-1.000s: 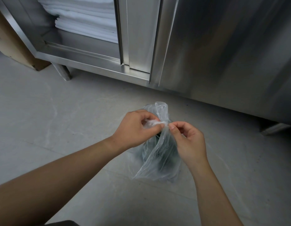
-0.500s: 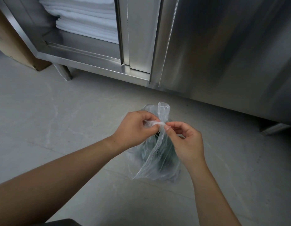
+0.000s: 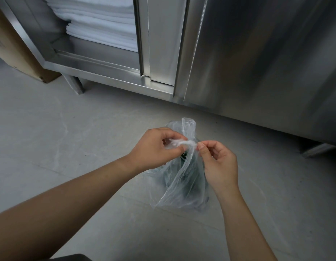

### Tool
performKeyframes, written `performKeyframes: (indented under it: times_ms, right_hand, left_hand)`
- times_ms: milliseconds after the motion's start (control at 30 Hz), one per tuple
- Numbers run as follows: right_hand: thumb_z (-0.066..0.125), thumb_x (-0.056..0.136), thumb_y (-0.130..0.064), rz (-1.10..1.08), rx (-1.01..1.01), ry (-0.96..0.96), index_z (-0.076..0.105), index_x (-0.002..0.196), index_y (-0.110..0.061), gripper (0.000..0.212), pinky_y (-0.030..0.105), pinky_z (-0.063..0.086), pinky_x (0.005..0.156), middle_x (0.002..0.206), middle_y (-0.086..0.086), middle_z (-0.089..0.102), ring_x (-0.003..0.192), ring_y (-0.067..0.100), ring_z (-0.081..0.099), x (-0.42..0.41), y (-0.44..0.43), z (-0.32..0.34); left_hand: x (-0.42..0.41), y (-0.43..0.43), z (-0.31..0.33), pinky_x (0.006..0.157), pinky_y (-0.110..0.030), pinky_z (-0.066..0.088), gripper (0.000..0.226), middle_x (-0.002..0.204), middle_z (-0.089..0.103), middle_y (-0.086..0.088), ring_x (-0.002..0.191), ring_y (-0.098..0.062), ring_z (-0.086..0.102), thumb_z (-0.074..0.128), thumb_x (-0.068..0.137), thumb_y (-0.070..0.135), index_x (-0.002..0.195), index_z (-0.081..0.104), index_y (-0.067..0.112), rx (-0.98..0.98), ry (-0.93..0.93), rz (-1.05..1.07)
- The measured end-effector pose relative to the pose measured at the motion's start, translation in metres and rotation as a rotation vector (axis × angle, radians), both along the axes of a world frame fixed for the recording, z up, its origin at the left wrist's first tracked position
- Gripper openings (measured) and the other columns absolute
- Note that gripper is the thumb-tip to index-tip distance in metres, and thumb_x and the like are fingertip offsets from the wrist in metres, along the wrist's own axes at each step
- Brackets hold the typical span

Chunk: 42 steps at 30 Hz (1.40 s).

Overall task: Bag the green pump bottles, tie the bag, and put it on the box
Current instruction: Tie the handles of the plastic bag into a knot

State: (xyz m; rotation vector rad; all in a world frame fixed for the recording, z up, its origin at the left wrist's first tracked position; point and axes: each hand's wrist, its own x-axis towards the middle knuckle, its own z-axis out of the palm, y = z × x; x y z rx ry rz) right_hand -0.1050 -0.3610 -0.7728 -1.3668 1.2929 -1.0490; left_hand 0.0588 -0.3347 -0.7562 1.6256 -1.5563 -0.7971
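A thin clear plastic bag (image 3: 182, 187) stands on the grey floor, with dark green bottles (image 3: 191, 178) showing dimly through it. My left hand (image 3: 156, 147) pinches a twisted white strand of the bag's top. My right hand (image 3: 218, 162) pinches the same strand from the right, thumb and forefinger at the knot area. One loose handle loop of the bag (image 3: 188, 127) sticks up behind the hands.
A stainless steel cabinet (image 3: 257, 53) stands just behind the bag, its left door slid open on stacked white towels (image 3: 105, 23). A brown cardboard box (image 3: 14, 48) sits at the far left. Cabinet legs (image 3: 74, 85) rest on the concrete floor.
Both hands stay at the bag's top. The right hand's fingers have shifted slightly along the twisted strand; the bag itself has not moved.
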Motion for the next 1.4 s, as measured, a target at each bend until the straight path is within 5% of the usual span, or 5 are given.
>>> performKeyframes:
  times_ms: [267,700,900,1033,1400]
  right_hand:
    - [0.065,0.084,-0.019,0.039,-0.02,0.055,0.064,0.068,-0.029,0.019,0.006,0.045,0.06,0.068,-0.013,0.067,0.064,-0.004,0.059,-0.003,0.0,0.002]
    - [0.076,0.072,-0.037,0.095,-0.092,0.215,0.065,0.071,-0.033,0.012,0.014,0.045,0.054,0.067,-0.01,0.063,0.061,0.005,0.056,0.004,0.003,0.006]
    - [0.074,0.076,-0.026,0.088,-0.091,0.18,0.067,0.07,-0.035,0.013,0.014,0.048,0.059,0.067,-0.012,0.068,0.062,0.003,0.062,0.005,0.0,0.004]
    - [0.071,0.079,-0.024,0.075,-0.082,0.146,0.067,0.069,-0.034,0.015,0.009,0.045,0.056,0.066,-0.02,0.067,0.059,0.0,0.06,0.004,-0.001,0.002]
    - [0.069,0.081,-0.015,-0.034,0.013,0.068,0.066,0.064,-0.027,0.02,0.02,0.053,0.069,0.068,-0.007,0.071,0.069,0.014,0.067,-0.013,-0.009,-0.01]
  left_hand:
    - [-0.002,-0.002,0.0,0.064,-0.004,0.041,0.015,0.079,0.066,0.018,0.078,0.006,0.059,0.071,0.077,0.034,0.089,0.074,0.025,-0.036,-0.087,0.04]
    - [-0.003,-0.002,-0.007,0.064,-0.008,0.043,0.012,0.078,0.066,0.018,0.073,0.005,0.06,0.069,0.081,0.028,0.09,0.074,0.023,-0.026,-0.033,0.029]
    - [0.007,0.002,-0.003,0.075,-0.033,0.055,0.017,0.087,0.071,0.011,0.08,-0.013,0.066,0.068,0.08,0.034,0.096,0.072,0.028,0.043,0.077,-0.053]
    - [0.012,0.002,0.0,0.083,-0.02,0.052,0.02,0.096,0.072,0.01,0.089,-0.003,0.065,0.062,0.086,0.024,0.104,0.071,0.024,0.06,0.089,-0.082]
    - [0.025,-0.001,-0.002,0.064,-0.012,0.05,0.01,0.072,0.072,0.011,0.065,-0.002,0.062,0.077,0.069,0.025,0.078,0.075,0.029,0.069,0.069,0.064]
